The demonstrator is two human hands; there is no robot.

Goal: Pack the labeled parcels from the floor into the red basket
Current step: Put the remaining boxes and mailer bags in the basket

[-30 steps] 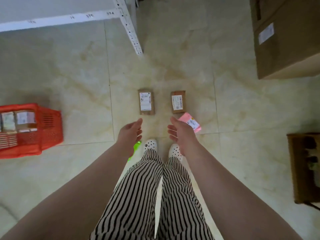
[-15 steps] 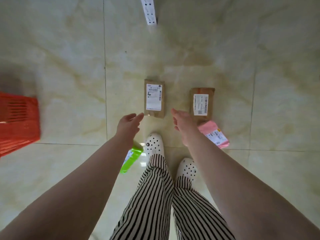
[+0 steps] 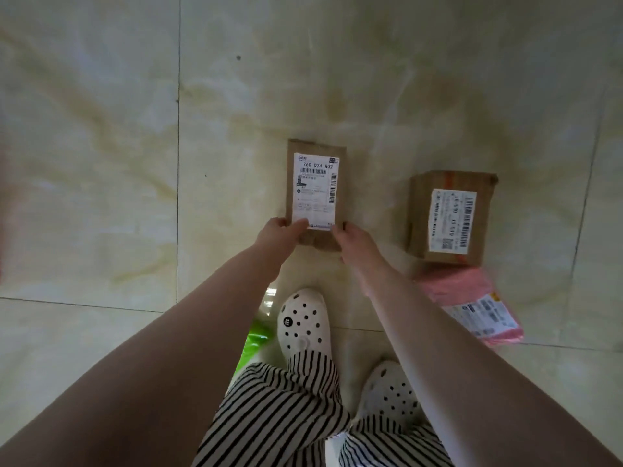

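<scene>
On floor by white shoe (image 3: 302,323): both hands, left hand (image 3: 277,232) and right hand (image 3: 352,238), pinch tall brown parcel (image 3: 315,183). Not lifted yet, looks like. Beside it, second brown parcel (image 3: 450,217), pink parcel (image 3: 478,306), green one (image 3: 253,345) wait. Basket not seen.

Both bare arms extended forward and down, converging toward the middle of the view. Left hand (image 3: 278,230) at the near left corner of a parcel (image 3: 317,183): fingers curled, thumb lying on top over the label's lower edge. Right hand (image 3: 350,235) at the near right corner: fingers bent around the edge, thumb side on top. Hands close together, not touching each other. Both closed on the parcel's near end. Wrists roughly straight, forearms unsleeved. Below the arms: legs in striped trousers, feet in white perforated clogs, left foot forward of the right.
</scene>
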